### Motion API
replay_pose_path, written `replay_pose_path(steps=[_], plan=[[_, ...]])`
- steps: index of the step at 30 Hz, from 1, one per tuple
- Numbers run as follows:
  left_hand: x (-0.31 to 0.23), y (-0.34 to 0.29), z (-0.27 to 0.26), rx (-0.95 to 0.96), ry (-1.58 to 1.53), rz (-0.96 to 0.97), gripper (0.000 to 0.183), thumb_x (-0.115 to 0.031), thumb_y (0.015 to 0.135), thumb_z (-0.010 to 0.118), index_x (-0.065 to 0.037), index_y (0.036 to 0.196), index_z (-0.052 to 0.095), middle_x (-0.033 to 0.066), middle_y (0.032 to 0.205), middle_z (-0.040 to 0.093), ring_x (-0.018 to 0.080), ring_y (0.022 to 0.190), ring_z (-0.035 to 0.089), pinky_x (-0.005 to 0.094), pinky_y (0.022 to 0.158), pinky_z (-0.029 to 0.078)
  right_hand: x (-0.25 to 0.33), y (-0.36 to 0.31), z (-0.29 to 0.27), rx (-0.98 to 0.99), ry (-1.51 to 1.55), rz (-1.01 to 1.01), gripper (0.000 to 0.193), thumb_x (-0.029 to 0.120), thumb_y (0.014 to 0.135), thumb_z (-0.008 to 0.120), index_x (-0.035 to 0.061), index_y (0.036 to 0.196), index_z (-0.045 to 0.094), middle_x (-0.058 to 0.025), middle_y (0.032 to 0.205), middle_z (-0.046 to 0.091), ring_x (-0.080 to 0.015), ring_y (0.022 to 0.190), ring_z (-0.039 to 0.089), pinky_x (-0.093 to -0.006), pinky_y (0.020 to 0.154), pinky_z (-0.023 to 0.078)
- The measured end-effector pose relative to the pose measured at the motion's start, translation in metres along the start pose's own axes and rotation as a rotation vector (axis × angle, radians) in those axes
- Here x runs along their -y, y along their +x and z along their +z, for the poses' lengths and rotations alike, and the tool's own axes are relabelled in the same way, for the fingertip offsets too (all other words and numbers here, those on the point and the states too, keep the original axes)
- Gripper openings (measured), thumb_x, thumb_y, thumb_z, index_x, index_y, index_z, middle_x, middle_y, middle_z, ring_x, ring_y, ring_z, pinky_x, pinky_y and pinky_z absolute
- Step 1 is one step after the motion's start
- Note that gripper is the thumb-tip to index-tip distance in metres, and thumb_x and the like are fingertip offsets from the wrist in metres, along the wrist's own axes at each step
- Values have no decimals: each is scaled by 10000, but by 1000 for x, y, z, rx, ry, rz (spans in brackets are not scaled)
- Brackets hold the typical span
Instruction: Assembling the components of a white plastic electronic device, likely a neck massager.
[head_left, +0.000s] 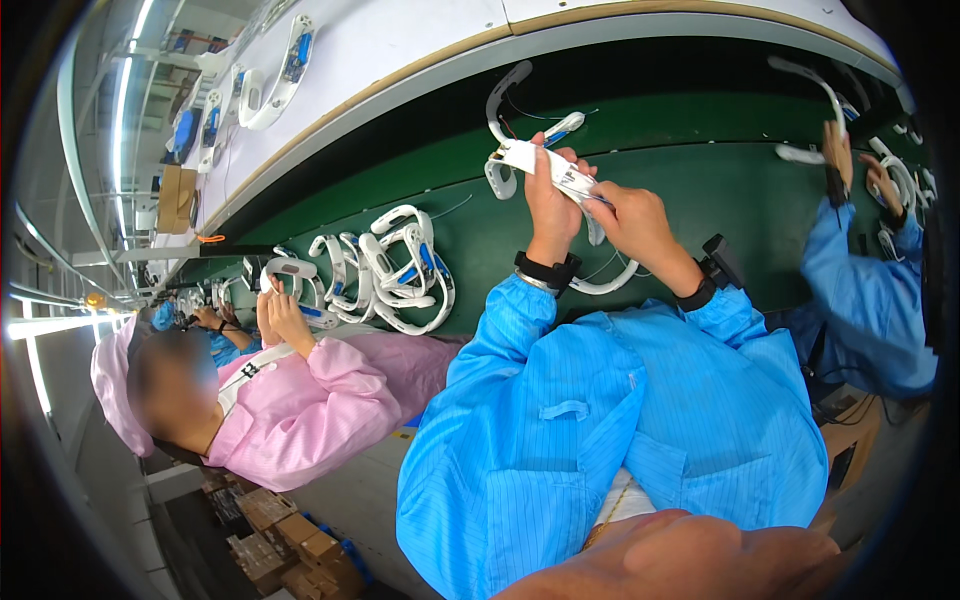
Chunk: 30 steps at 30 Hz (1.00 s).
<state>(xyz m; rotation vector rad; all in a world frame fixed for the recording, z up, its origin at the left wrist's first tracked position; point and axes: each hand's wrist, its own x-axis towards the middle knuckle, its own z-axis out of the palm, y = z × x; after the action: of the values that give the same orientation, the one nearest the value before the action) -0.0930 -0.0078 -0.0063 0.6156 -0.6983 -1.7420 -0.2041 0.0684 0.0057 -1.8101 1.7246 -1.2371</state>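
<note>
My left hand point(553, 205) is closed around a white curved plastic housing point(522, 157), with its thumb lying along the upper face. My right hand point(637, 222) pinches the same housing near its right end, where the fingers hide part of it. A curved white arm point(495, 100) rises from the far left end, with a thin red wire beside the joint. Behind the left fingers lies a small white piece with blue point(568, 124). Below my hands a curved white part point(610, 285) shows, partly covered by my wrists.
Several white curved housings with blue parts point(410, 265) sit on the green bench point(720, 200) to the left. A co-worker in pink point(330, 400) handles one there. At right, a co-worker's blue sleeves point(855, 280) reach over more white parts. A white shelf point(400, 60) runs along the far side.
</note>
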Motion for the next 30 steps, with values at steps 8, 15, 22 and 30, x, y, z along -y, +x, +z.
replay_pose_path(steps=[8,15,22,30], plan=[[12,-8,0,10,45,3,383,-308,1000,418,-130,1328,335,84,877,535,199,737,568,410,727,509,-26,-8,19,98,453,340,240,285,868,611,57,841,682,-111,593,594,-259,521,591,-354,473,426],[11,-7,6,-4,-30,-42,512,-508,991,247,-126,1313,353,99,869,529,233,720,556,436,721,491,-15,-7,15,-153,97,35,169,175,833,635,36,737,620,-122,621,592,-277,539,587,-349,462,424],[12,-8,14,-8,-99,-108,620,-612,955,164,-142,1301,376,100,866,540,244,718,550,439,707,483,-26,-12,20,-284,239,35,94,94,796,667,33,747,615,-116,647,602,-274,533,590,-351,467,441],[23,-7,19,-32,-11,-42,646,-627,947,176,-137,1334,342,103,872,549,235,717,553,420,693,490,-17,-5,26,-358,239,-106,44,70,795,666,33,818,661,-120,676,626,-255,553,604,-328,503,457]])
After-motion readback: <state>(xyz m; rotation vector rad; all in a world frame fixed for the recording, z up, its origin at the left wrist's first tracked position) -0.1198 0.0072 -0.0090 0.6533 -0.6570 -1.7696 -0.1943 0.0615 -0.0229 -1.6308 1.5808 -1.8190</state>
